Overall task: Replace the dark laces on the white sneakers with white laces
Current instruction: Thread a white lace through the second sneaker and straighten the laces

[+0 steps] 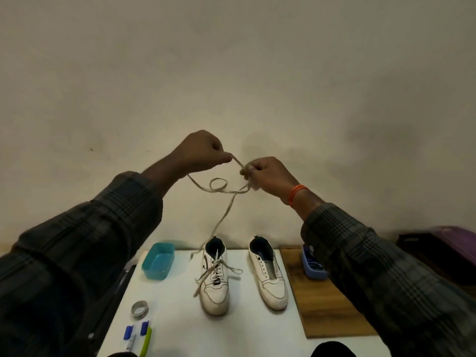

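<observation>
Both plaid sleeves (85,243) frame the view; above the laced sneaker (215,276), the left hand (203,150) and right hand (268,176) each pinch the white lace (226,212), raised high and seemingly knotted by the right fingers. Pulling could tighten that tangle. The unlaced sneaker (269,274) stands just beside the laced one.

Low-top leather sneakers (215,282): white, dark-lined.
Loose cord lace (226,212): pale beige.
Rectangular plastic tub (157,261): teal.
Woven shirt sleeves (85,243): dark grey plaid.
Thin wrist thread (296,193): orange.
Flat wooden board (327,307): brown grain.
</observation>
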